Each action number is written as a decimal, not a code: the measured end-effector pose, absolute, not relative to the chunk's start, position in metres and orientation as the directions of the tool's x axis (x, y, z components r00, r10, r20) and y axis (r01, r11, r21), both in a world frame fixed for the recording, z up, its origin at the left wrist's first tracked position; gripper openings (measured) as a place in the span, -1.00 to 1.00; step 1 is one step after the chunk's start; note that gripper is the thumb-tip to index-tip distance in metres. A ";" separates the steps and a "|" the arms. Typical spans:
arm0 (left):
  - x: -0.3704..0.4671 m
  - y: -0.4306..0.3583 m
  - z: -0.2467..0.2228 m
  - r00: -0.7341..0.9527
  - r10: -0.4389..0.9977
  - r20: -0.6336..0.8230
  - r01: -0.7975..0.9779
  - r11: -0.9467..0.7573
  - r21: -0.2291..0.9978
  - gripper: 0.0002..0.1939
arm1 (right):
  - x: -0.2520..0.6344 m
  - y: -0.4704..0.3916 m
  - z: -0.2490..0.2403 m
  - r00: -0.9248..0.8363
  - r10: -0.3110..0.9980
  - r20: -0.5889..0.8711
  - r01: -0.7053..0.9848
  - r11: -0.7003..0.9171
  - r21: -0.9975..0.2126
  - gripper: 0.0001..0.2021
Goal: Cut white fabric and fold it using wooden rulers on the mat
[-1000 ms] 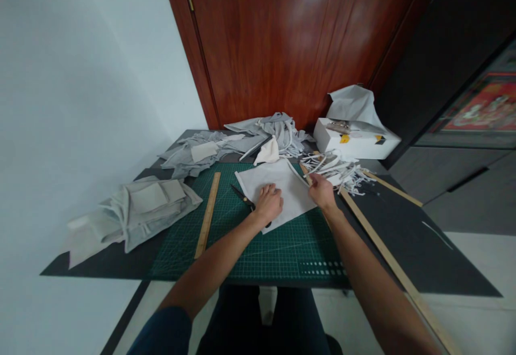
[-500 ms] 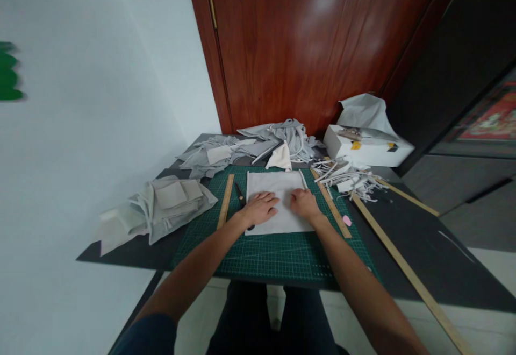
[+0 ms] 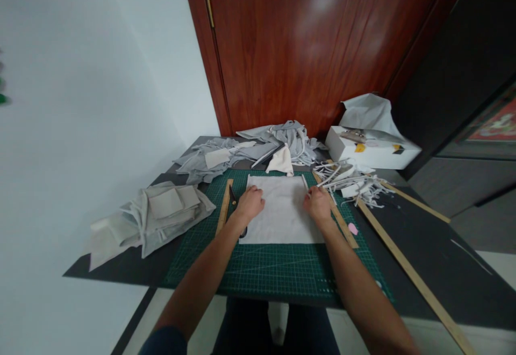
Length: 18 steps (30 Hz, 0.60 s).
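A pale cloth piece (image 3: 282, 215) lies flat on the green cutting mat (image 3: 278, 274). My left hand (image 3: 250, 203) rests at the cloth's left edge, its fingers bent together; what they pinch is too small to make out. At the right edge, my right hand (image 3: 318, 203) has its fingers closed on the cloth's edge strip. Scissors (image 3: 233, 196) lie partly under my left hand and forearm, beside a short wooden ruler (image 3: 223, 210). Another wooden ruler (image 3: 342, 223) runs just right of my right hand.
Grey fabric piles (image 3: 209, 156) line the back, with folded cloths (image 3: 169, 210) at left. A heap of strips (image 3: 358, 185), a white box (image 3: 371, 148) and a long wooden strip (image 3: 403, 263) are at right. A pink piece (image 3: 353, 228) lies by the ruler.
Both hands have moved outward from the cloth's middle to its side edges. My left hand's spread fingers have drawn together. The view has shifted slightly.
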State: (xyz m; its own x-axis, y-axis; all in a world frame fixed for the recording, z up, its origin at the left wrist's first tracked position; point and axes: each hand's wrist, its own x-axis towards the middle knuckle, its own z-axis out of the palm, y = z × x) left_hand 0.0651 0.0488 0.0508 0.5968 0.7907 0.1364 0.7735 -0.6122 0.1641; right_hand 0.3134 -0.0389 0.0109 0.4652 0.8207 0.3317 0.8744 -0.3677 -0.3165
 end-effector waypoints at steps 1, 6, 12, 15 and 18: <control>0.065 0.051 0.053 0.521 0.839 0.155 0.825 -0.542 0.161 -0.76 | 0.316 -0.041 0.011 0.490 0.809 0.324 0.864 -0.401 -0.303 -0.81; 0.051 0.061 0.055 0.294 0.947 0.129 0.933 -0.313 0.177 -0.69 | 0.323 -0.047 0.004 0.543 0.821 0.180 0.828 -0.487 -0.278 -0.76; 0.040 0.068 0.051 0.272 0.962 0.007 0.930 -0.265 0.255 -0.64 | 0.329 -0.044 0.001 0.602 0.782 0.158 0.763 -0.507 -0.401 -0.76; 0.040 0.071 0.050 0.252 0.968 0.020 0.893 -0.240 0.381 -0.58 | 0.333 -0.043 0.000 0.682 0.706 0.191 0.680 -0.516 -0.521 -0.69; 0.039 0.074 0.049 0.252 0.960 0.125 0.782 -0.278 0.558 -0.66 | 0.338 -0.043 0.000 0.742 0.636 0.211 0.582 -0.456 -0.673 -0.68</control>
State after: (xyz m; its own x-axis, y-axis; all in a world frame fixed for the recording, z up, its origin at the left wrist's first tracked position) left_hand 0.0392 0.0736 0.0489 0.2519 0.9596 0.1253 0.7821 -0.2781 0.5576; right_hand 0.3384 -0.0432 0.0004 0.7423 0.6359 0.2113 0.5823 -0.4563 -0.6729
